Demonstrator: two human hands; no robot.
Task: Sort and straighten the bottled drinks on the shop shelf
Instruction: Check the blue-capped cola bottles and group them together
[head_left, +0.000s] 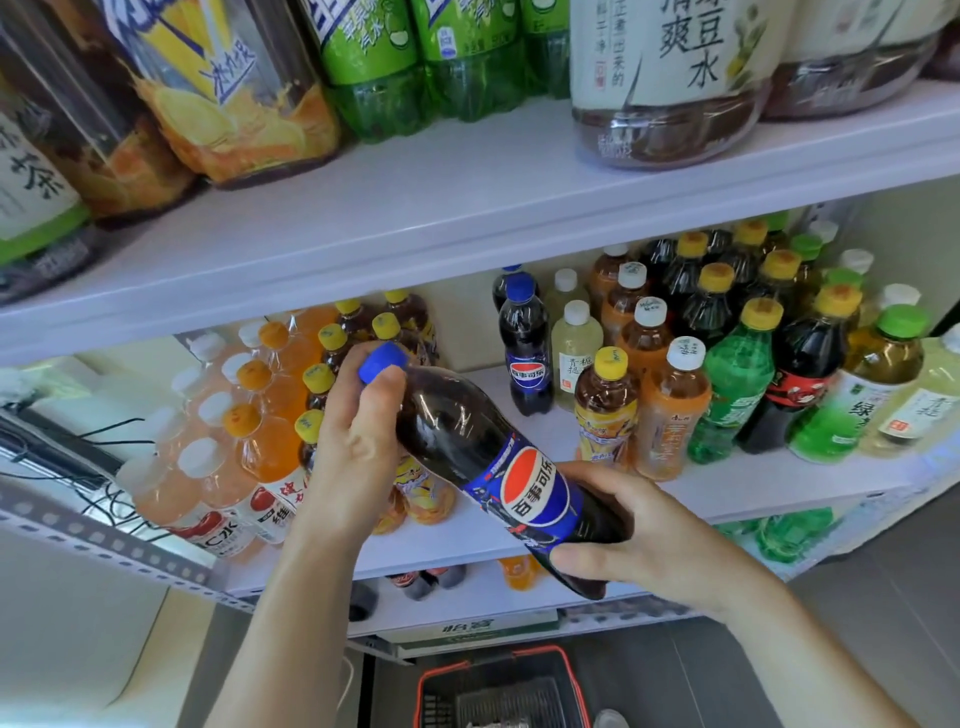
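The blue-capped dark plastic cola bottle (457, 431) slants, cap far-left, base near-right; left hand (353, 441) curls round its neck, right hand (649, 535) clamps its base

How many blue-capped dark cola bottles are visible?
3: tilted bottle in left hand and right hand; upright bottle on the white shelf; third bottle behind it, partly hidden. Others may be hidden.

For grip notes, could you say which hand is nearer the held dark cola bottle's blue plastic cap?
Left hand, gripping the bottle neck at the cap; right hand grips the base.
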